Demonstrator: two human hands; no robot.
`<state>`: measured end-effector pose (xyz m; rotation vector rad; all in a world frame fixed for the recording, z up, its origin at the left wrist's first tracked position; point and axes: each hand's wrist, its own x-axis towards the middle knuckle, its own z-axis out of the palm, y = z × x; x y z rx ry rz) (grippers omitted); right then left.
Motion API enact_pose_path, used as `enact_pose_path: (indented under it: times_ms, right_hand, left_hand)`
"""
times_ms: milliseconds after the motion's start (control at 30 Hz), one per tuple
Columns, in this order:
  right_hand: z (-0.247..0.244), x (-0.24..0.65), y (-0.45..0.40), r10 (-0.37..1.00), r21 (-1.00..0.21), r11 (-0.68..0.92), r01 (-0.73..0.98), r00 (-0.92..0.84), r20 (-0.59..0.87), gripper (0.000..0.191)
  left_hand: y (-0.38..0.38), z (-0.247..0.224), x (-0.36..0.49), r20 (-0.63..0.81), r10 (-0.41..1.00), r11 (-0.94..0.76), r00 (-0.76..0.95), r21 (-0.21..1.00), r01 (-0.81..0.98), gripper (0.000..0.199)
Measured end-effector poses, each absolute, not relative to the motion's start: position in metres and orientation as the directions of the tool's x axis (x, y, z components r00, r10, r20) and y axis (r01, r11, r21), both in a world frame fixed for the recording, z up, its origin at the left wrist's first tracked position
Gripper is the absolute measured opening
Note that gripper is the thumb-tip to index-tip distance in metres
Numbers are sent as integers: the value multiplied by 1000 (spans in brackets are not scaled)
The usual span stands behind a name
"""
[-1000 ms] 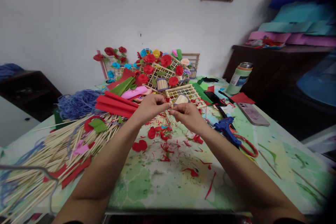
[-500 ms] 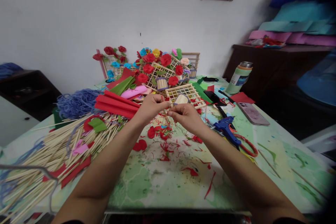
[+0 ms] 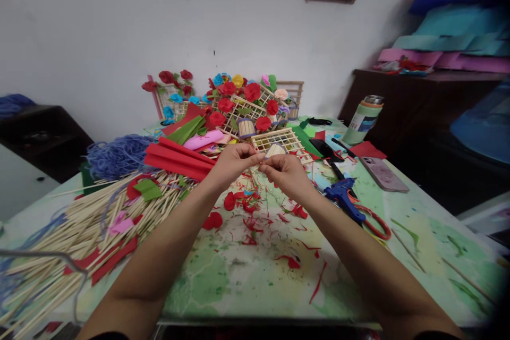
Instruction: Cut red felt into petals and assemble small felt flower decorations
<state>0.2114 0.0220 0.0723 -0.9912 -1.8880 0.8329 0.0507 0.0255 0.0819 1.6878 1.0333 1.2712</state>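
Note:
Over the middle of the table, my left hand (image 3: 238,161) and my right hand (image 3: 283,171) meet with fingertips nearly touching. Both are closed in a pinch. A bit of red shows at the left fingers, but what either hand holds is too small to name. Just behind them lies a small stick lattice (image 3: 281,143) with a little woven stick basket (image 3: 275,151) on it, partly hidden by my right hand. Red paper scraps (image 3: 251,204) are scattered on the tabletop beneath. Folded red paper (image 3: 175,159) lies left of my left hand.
Lattices with red paper flowers (image 3: 252,91) stand at the back. Left are blue yarn (image 3: 117,156) and many thin sticks (image 3: 107,228). On the right lie a blue glue gun (image 3: 345,196), orange-handled scissors (image 3: 376,221), a phone (image 3: 383,173) and an upright bottle (image 3: 363,121).
Both hands have shifted slightly to the right together, still pinched close to each other. The things on the table stay where they were.

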Motion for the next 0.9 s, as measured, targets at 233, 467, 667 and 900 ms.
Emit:
enact_pose_path:
  times_ms: [233, 467, 667, 900]
  right_hand:
    - [74, 210, 20, 864, -837, 467, 285, -350, 363, 19]
    - [75, 210, 17, 852, -840, 478, 257, -370, 371, 19]
    - [74, 209, 17, 844, -825, 495, 273, -374, 384, 17]
    - [73, 213, 23, 878, -862, 438, 254, -328, 349, 17]
  left_hand:
    - [27, 82, 54, 429, 902, -430, 43, 885, 181, 37]
    - [26, 83, 56, 434, 901, -425, -15, 889, 172, 37]
    - [26, 79, 60, 372, 928, -369, -35, 927, 62, 43]
    - [25, 80, 58, 386, 913, -394, 130, 918, 40, 27]
